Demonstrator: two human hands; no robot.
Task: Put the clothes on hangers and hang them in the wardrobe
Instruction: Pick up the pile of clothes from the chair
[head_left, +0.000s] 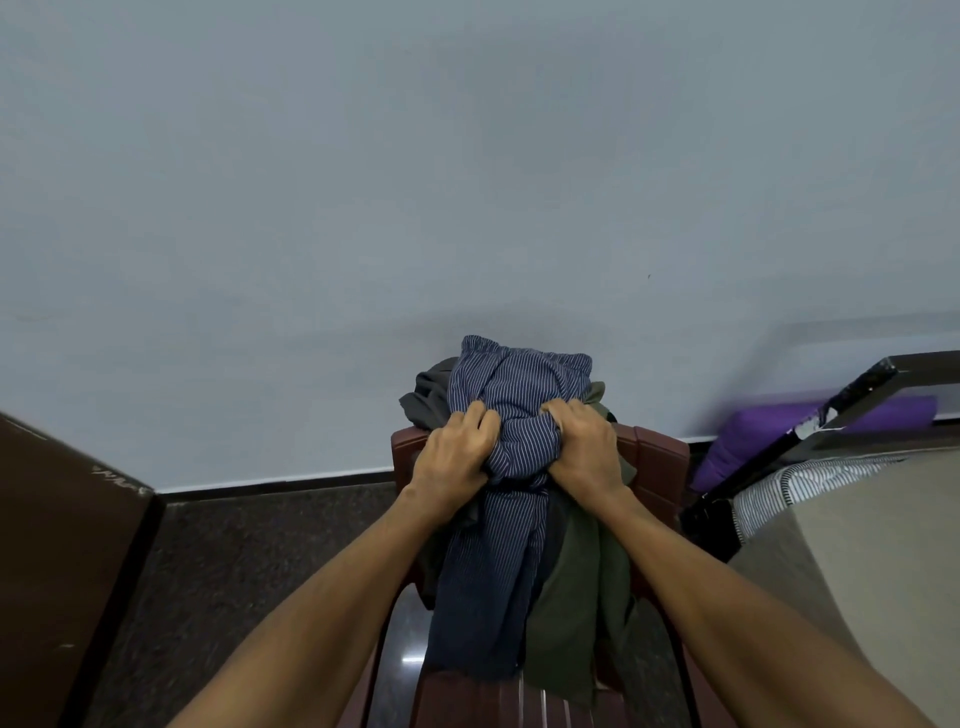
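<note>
A blue pinstriped garment (511, 395) with an elastic waistband lies on top of a heap of clothes draped over the back of a maroon plastic chair (657, 457). My left hand (452, 457) grips a bunch of the striped cloth on its left side. My right hand (584, 449) grips it on the right, fingers curled into the fabric. The garment's legs hang down toward the seat. Under it lie an olive green garment (576, 597) and a dark grey one (428, 397). No hanger or wardrobe rail is in view.
A dark brown wooden panel (57, 545) stands at the left. At the right is a bed with a striped mattress (810, 483), a black frame (810, 415) and a purple cushion (753, 436). A plain grey wall rises behind the chair, over a dark speckled floor (260, 561).
</note>
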